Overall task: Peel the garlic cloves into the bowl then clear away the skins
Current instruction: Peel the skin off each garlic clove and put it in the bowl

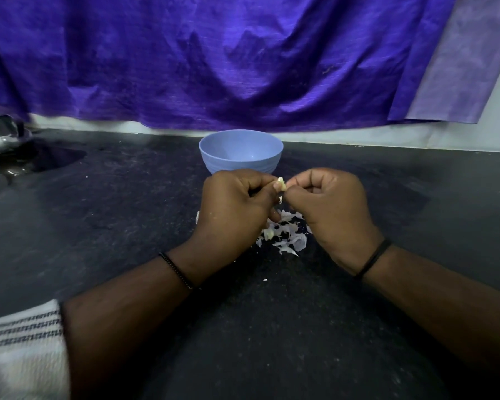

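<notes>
Two hands meet over a dark counter, the left hand and the right hand each curled and pinching a single garlic clove between thumb and fingertips, the clove held in the small gap where the two sets of knuckles nearly touch. Just beneath and slightly behind the hands, toward the person, a loose pile of papery skins lies scattered on the counter, with a pale piece among them that may be a clove or a root end; it is too small to tell. Just beyond the hands stands a blue bowl, whose visible inner wall shows no cloves, though its floor is hidden behind the knuckles. Farther out, a purple cloth hangs along the wall, and a steel vessel sits well off to the left. Peeling appears to be under way, with the clearing-up yet to come. The slick clove could slip from the pinch and land among the skins, and a stray flake clinging to it could ride into the bowl.
</notes>
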`<action>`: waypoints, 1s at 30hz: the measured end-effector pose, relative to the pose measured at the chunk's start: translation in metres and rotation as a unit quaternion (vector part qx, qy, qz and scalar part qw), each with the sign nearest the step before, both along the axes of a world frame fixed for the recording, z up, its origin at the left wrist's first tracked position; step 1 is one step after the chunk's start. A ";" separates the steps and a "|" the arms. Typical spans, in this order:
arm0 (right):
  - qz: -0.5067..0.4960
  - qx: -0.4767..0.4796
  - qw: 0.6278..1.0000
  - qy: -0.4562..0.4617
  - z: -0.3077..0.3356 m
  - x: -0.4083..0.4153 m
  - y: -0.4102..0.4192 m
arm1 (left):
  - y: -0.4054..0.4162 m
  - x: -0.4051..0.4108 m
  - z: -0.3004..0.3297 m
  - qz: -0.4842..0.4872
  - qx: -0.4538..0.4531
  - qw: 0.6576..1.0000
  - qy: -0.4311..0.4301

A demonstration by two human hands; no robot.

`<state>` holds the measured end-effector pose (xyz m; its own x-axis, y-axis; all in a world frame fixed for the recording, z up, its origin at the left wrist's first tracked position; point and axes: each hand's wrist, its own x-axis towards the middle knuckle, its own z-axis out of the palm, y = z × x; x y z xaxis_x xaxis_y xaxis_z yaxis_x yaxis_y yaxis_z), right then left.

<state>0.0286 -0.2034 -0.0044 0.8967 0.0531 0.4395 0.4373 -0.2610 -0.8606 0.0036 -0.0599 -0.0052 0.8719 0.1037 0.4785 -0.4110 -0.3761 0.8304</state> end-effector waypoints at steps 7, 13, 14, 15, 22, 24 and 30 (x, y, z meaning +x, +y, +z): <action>-0.027 -0.060 0.997 -0.037 -0.004 0.000 0.000 | 0.001 0.006 -0.002 -0.045 -0.111 0.988 0.095; -0.051 -0.160 0.975 -0.146 -0.002 0.003 -0.006 | 0.004 0.008 0.002 -0.100 -0.140 0.975 0.140; -0.050 -0.184 0.966 -0.173 -0.002 0.004 -0.007 | 0.005 0.008 0.002 -0.105 -0.134 0.975 0.141; -0.046 -0.203 0.958 -0.197 -0.002 0.004 -0.008 | 0.004 0.008 0.002 -0.111 -0.132 0.975 0.142; -0.031 -0.208 0.949 -0.234 -0.003 0.008 -0.011 | 0.007 0.008 0.004 -0.161 -0.104 0.972 0.136; -0.026 -0.187 0.959 -0.210 -0.003 0.008 -0.011 | 0.008 0.008 0.004 -0.161 -0.108 0.971 0.140; -0.033 -0.138 0.977 -0.162 -0.004 0.006 -0.011 | 0.008 0.009 0.002 -0.166 -0.135 0.964 0.158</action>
<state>0.0347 -0.2146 -0.0081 0.7188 0.1567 0.6773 0.6491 -0.5003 -0.5731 0.0125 -0.0516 -0.0029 0.9762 -0.1226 0.1786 -0.1825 -0.0206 0.9830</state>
